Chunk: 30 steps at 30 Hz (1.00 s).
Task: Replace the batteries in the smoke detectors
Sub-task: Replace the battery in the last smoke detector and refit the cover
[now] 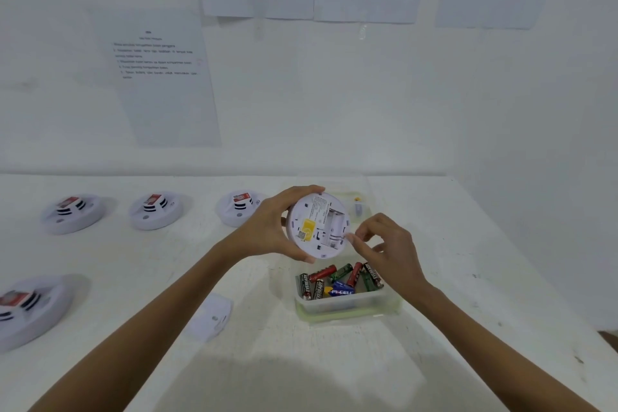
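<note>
Hands: left hand (267,227) grips smoke detector (316,211) | right hand (384,244) curled at its battery bay (334,222), hold unclear

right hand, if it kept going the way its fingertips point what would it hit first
The right hand points left at the smoke detector that the left hand holds. It would likely meet the detector's rim by the open battery bay first, and it seems to be nearly touching.

White table (468,244) against white wall (334,94) with taped papers (160,77).
</note>
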Each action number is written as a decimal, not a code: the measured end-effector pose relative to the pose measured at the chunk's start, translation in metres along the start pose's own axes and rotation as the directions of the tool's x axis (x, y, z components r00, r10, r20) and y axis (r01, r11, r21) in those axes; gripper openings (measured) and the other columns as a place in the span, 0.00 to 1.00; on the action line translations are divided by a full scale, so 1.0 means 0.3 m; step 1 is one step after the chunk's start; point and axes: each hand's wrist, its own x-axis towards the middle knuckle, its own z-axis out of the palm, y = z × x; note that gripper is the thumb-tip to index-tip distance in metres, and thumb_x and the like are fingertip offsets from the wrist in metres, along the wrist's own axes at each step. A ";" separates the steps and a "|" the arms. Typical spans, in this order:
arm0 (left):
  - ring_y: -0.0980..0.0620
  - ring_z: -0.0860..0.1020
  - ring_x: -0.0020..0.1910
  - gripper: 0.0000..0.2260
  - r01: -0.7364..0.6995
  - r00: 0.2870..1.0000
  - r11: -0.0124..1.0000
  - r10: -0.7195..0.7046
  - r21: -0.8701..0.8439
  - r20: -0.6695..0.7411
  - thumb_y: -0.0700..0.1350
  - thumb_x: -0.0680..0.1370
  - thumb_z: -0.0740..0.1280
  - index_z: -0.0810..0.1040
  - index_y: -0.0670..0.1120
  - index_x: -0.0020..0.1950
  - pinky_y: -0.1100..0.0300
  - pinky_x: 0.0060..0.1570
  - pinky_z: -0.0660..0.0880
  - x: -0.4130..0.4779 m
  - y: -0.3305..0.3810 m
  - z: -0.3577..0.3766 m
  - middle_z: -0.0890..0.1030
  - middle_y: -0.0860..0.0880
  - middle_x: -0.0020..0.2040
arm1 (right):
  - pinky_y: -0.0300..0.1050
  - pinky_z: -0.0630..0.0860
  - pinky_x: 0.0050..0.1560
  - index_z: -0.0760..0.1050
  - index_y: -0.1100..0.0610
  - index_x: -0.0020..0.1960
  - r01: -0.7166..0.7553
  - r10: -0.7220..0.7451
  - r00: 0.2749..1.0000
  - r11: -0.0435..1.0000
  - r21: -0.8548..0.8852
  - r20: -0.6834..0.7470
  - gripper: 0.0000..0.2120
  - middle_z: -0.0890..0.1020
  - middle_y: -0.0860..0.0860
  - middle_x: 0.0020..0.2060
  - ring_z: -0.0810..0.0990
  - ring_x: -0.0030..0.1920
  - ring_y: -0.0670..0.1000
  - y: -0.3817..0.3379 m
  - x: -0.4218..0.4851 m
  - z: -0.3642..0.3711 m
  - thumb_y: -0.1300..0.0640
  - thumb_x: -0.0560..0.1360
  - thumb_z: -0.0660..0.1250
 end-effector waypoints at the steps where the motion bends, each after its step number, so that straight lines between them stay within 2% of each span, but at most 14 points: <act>1: 0.59 0.69 0.65 0.44 0.004 1.000 1.000 -0.004 0.002 -0.003 0.52 0.55 0.80 0.66 0.57 0.68 0.66 0.52 0.76 0.002 0.000 -0.001 0.70 0.62 0.66 | 0.38 0.76 0.30 0.73 0.45 0.40 -0.022 0.022 1.000 0.998 0.052 -0.009 0.08 0.77 0.45 0.41 0.78 0.40 0.45 -0.008 0.005 -0.004 0.55 0.72 0.71; 3: 0.58 0.70 0.64 0.45 0.015 1.000 1.000 -0.015 -0.003 -0.020 0.52 0.55 0.80 0.67 0.56 0.69 0.65 0.52 0.76 0.012 -0.001 -0.003 0.71 0.61 0.66 | 0.38 0.77 0.32 0.73 0.42 0.48 -0.070 0.072 0.997 0.985 0.159 -0.009 0.11 0.78 0.47 0.47 0.78 0.43 0.44 -0.028 0.024 -0.012 0.55 0.72 0.70; 6: 0.60 0.71 0.62 0.45 0.030 0.997 0.999 -0.032 -0.036 -0.067 0.53 0.54 0.80 0.67 0.56 0.69 0.67 0.51 0.76 0.036 0.009 0.003 0.72 0.60 0.65 | 0.47 0.81 0.33 0.74 0.45 0.58 -0.170 0.150 0.985 0.926 0.336 0.084 0.16 0.77 0.49 0.55 0.81 0.47 0.46 -0.054 0.063 -0.023 0.57 0.73 0.70; 8: 0.60 0.71 0.62 0.45 0.032 0.995 0.998 -0.037 -0.058 -0.095 0.50 0.54 0.81 0.67 0.56 0.68 0.68 0.50 0.76 0.062 0.019 0.001 0.72 0.59 0.65 | 0.48 0.81 0.34 0.76 0.48 0.59 -0.225 0.178 0.973 0.876 0.427 0.148 0.16 0.78 0.51 0.57 0.82 0.49 0.49 -0.064 0.101 -0.032 0.59 0.73 0.70; 11: 0.58 0.72 0.61 0.44 0.038 0.993 0.997 -0.046 -0.068 -0.111 0.44 0.55 0.82 0.67 0.56 0.68 0.66 0.51 0.77 0.114 0.023 -0.021 0.73 0.56 0.65 | 0.48 0.82 0.36 0.78 0.49 0.55 -0.242 0.186 0.969 0.837 0.491 0.160 0.15 0.81 0.55 0.53 0.83 0.46 0.51 -0.074 0.174 -0.047 0.63 0.72 0.70; 15: 0.55 0.72 0.61 0.44 0.057 0.992 0.997 -0.062 -0.048 -0.106 0.43 0.57 0.82 0.66 0.55 0.69 0.59 0.54 0.77 0.212 -0.001 -0.064 0.72 0.55 0.64 | 0.47 0.82 0.38 0.78 0.50 0.55 -0.204 0.176 0.979 0.858 0.471 0.103 0.16 0.80 0.57 0.52 0.83 0.46 0.52 -0.056 0.285 -0.048 0.65 0.71 0.70; 18: 0.58 0.72 0.59 0.45 0.060 0.991 0.998 -0.055 0.031 -0.125 0.48 0.55 0.80 0.66 0.53 0.70 0.64 0.53 0.76 0.283 -0.035 -0.082 0.72 0.55 0.63 | 0.48 0.82 0.37 0.78 0.51 0.56 -0.197 0.170 0.980 0.879 0.434 0.100 0.16 0.80 0.57 0.53 0.83 0.46 0.54 -0.020 0.364 -0.035 0.64 0.71 0.71; 20: 0.60 0.73 0.57 0.45 0.061 0.987 0.997 -0.055 0.039 -0.153 0.47 0.55 0.81 0.67 0.52 0.69 0.66 0.51 0.76 0.319 -0.067 -0.085 0.73 0.55 0.62 | 0.49 0.82 0.38 0.78 0.51 0.56 -0.203 0.171 0.979 0.892 0.404 0.114 0.16 0.79 0.56 0.53 0.83 0.46 0.55 0.012 0.411 -0.021 0.64 0.71 0.71; 24: 0.62 0.73 0.55 0.44 0.081 0.976 0.997 -0.077 0.011 -0.206 0.38 0.56 0.82 0.68 0.49 0.69 0.65 0.49 0.77 0.366 -0.144 -0.077 0.74 0.54 0.61 | 0.51 0.82 0.39 0.78 0.51 0.56 -0.235 0.188 0.969 0.895 0.380 0.157 0.17 0.79 0.56 0.53 0.82 0.46 0.57 0.070 0.487 0.019 0.65 0.71 0.71; 30: 0.58 0.73 0.56 0.44 0.110 0.971 0.994 -0.103 0.019 -0.217 0.38 0.54 0.83 0.69 0.52 0.66 0.65 0.49 0.77 0.385 -0.260 -0.069 0.74 0.55 0.60 | 0.45 0.82 0.42 0.78 0.55 0.54 -0.331 0.208 0.926 0.850 0.410 0.315 0.15 0.81 0.52 0.51 0.83 0.44 0.51 0.162 0.537 0.067 0.67 0.69 0.72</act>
